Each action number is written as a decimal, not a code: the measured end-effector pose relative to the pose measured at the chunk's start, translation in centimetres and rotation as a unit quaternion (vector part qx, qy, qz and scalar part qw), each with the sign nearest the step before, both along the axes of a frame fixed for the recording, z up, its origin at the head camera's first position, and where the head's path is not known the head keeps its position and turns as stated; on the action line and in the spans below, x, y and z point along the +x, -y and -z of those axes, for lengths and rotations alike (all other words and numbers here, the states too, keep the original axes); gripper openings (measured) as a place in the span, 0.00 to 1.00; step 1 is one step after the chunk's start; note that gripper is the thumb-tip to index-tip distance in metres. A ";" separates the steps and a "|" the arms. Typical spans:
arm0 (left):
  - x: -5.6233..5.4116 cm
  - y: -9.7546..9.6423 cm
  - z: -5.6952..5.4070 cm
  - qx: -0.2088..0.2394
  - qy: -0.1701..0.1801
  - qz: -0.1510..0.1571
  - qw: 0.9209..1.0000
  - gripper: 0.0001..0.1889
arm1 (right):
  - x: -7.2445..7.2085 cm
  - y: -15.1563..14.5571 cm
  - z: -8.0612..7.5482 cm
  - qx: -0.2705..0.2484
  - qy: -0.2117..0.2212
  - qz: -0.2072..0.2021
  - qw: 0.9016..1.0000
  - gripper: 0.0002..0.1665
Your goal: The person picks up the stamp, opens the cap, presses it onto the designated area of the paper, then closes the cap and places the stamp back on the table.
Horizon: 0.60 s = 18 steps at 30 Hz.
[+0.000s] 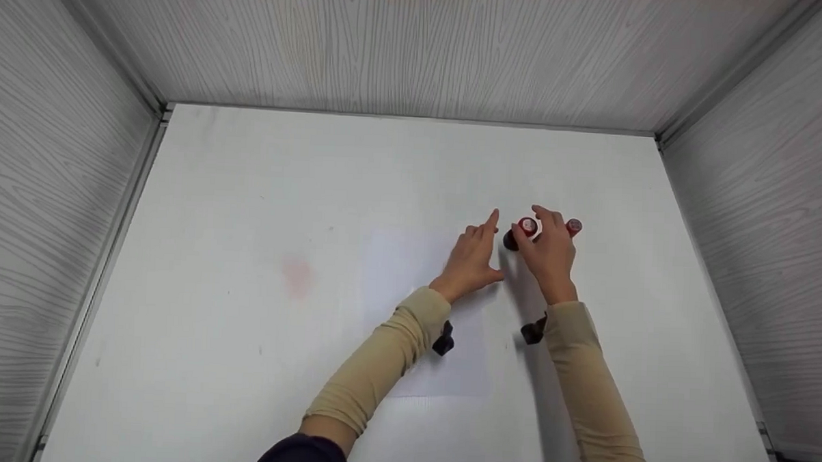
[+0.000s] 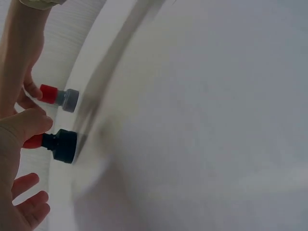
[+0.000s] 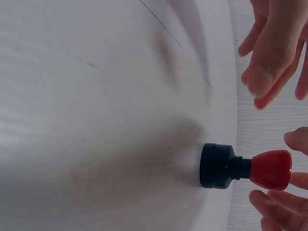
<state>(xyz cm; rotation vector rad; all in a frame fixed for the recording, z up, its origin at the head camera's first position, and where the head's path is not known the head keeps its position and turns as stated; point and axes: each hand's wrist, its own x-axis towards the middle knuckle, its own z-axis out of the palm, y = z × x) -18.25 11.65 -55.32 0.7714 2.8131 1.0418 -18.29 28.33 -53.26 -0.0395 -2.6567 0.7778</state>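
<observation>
A stamp with a red handle and round black base point(image 3: 216, 166) stands upright on the table. My right hand point(image 1: 549, 253) is around its red handle point(image 3: 272, 170), with thumb and fingers spread; in the right wrist view a gap shows between them and the handle. Just right of that hand stands a second red-handled stamp point(image 1: 574, 226), whose grey base point(image 2: 70, 100) shows in the left wrist view. My left hand point(image 1: 471, 260) is held left of the black-based stamp, thumb and fingers apart, holding nothing.
A white sheet of paper point(image 1: 419, 385) lies on the white table point(image 1: 248, 184), partly under the left forearm. A faint pink smudge point(image 1: 297, 276) marks the table at left. Wood-patterned panels point(image 1: 417, 53) rise at the back and both sides.
</observation>
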 end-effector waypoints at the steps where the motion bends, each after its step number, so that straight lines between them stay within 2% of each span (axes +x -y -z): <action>1: -0.2 -0.7 0.1 -0.009 0.002 0.001 1.000 0.59 | 0.0 -0.1 -0.1 0.001 0.000 0.001 1.000 0.29; 4: -0.6 -2.3 0.6 -0.030 0.008 -0.005 1.000 0.60 | -0.1 -0.3 -0.2 0.004 0.002 -0.001 1.000 0.28; 9: -1.3 -4.0 1.3 -0.032 0.019 -0.030 0.999 0.59 | -0.3 -0.5 -0.4 0.001 0.007 -0.003 1.000 0.28; 14: -1.7 -4.5 1.9 -0.036 0.033 -0.058 0.997 0.59 | -0.5 -0.3 -0.3 -0.002 0.023 0.002 1.000 0.28; 18: -1.9 -4.4 2.3 -0.005 0.050 -0.091 0.995 0.56 | -0.6 0.0 -0.3 -0.002 0.025 -0.007 1.000 0.26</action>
